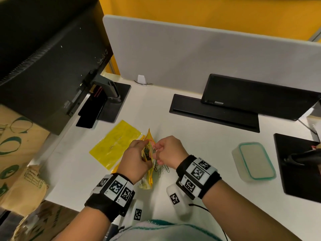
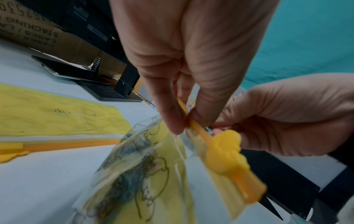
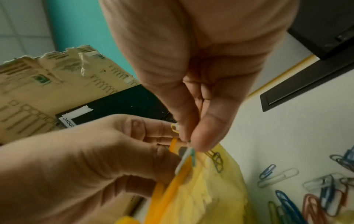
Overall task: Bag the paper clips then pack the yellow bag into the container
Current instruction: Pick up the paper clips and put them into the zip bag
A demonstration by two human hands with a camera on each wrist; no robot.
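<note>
At frame centre, my left hand (image 1: pixel 134 160) pinches the yellow bag (image 1: pixel 147 171) mouth; my right hand (image 1: pixel 169 153), just right, pinches paper clips (image 3: pixel 186 157) above it.

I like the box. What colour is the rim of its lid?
Teal-green, around the lid rim of the container; the head view shows it best.

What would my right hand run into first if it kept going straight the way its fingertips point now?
Most likely the open mouth of the yellow bag, right under the right hand, which pinches paper clips; the left hand grips the bag's rim beside it. Depth is hard to judge.
</note>
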